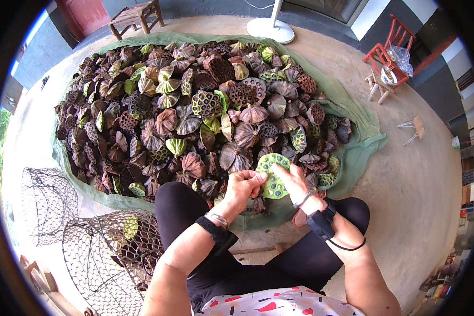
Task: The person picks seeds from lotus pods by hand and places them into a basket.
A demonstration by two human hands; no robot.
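A fresh green lotus seed pod [275, 185], its flat face dotted with dark seeds, is held between my two hands over the near edge of a big pile of lotus pods [205, 118]. My left hand [243, 187] pinches its left rim with thumb and fingers. My right hand [296, 181] grips it from the right, thumb side across the seed face and the other fingers mostly hidden. The piled pods are mostly brown and dried, with some green ones among them, and lie on a green mesh net [359, 158].
At lower left lies a wire mesh basket [98, 260] with several pods inside, and another mesh basket [47, 205] beyond it. A wooden stool [136, 17] and a white round stand base [270, 31] are behind the pile. A red chair [383, 59] stands at upper right.
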